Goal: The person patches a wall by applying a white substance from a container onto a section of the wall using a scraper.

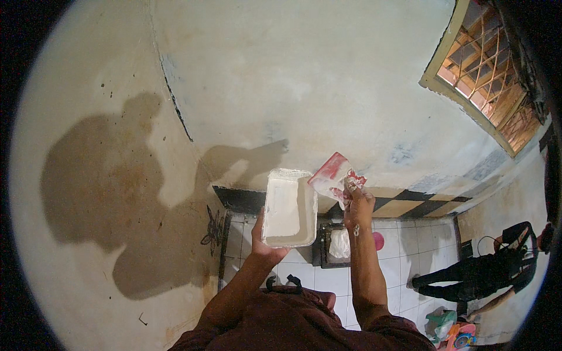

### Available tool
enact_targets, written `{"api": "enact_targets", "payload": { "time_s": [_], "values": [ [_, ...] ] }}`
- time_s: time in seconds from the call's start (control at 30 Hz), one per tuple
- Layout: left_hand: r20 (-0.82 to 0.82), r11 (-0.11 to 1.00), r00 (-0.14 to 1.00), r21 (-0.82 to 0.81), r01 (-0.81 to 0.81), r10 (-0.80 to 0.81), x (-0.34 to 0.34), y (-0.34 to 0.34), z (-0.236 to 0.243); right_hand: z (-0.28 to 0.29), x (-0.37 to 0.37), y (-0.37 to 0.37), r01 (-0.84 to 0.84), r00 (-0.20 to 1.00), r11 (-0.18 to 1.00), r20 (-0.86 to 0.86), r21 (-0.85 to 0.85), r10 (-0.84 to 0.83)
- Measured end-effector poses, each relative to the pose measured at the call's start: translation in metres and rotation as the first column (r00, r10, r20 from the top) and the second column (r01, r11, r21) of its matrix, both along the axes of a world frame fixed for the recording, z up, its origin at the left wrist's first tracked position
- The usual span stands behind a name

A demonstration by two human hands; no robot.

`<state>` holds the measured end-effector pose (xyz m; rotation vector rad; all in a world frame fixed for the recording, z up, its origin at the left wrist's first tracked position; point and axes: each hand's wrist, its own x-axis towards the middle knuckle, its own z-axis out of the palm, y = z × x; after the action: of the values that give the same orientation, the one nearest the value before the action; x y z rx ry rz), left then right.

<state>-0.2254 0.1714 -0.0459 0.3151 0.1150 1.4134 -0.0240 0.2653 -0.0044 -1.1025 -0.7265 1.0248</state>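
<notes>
My left hand [267,248] grips a white rectangular tub [290,174] from below and along its left side. Pale, smooth paste [283,207] coats the inside of the tub. In my right hand [359,206] is a red plastic putty spreader [331,171], its blade and grip smeared with white paste. The spreader's blade is raised next to the tub's upper right edge; whether they touch I cannot tell. White smears mark my right fingers and wrist. In front of both hands rises the plastered wall [293,88].
A black-and-tan checkered band [404,204] runs low along the wall. A barred window [483,64] is at upper right. Below, a dark stand [322,257] holds a white bag, near a pink round object [379,240]. Another person [486,269] stands at right, near colourful items [453,330].
</notes>
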Motion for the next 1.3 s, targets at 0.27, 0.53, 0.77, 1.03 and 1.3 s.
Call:
{"api": "enact_targets", "payload": {
  "time_s": [0.27,0.53,0.77,1.03,1.3],
  "values": [
    [0.003,1.0,1.0,0.005,-0.004,0.004,-0.016,-0.002,-0.015,0.01,0.007,0.012,0.012,1.0,0.992,-0.017,0.128,-0.01],
    [0.184,0.993,0.982,-0.099,0.067,-0.048,-0.02,-0.006,-0.005,0.073,-0.008,0.0,-0.412,0.854,0.91,0.328,-0.05,0.405],
    [0.156,0.982,0.976,-0.088,0.17,-0.155,-0.02,-0.001,-0.017,0.147,-0.038,0.049,-0.525,-0.093,0.591,0.731,-0.613,0.676],
    [-0.083,0.995,0.993,-0.07,0.074,-0.08,-0.02,-0.007,-0.004,0.171,-0.077,0.075,-0.486,-0.418,0.39,0.6,-0.782,0.682],
    [0.062,0.967,0.984,-0.189,0.173,-0.164,-0.021,-0.002,-0.003,0.177,-0.097,0.084,-0.405,-0.682,0.458,0.595,-0.791,0.425]
  ]
}}
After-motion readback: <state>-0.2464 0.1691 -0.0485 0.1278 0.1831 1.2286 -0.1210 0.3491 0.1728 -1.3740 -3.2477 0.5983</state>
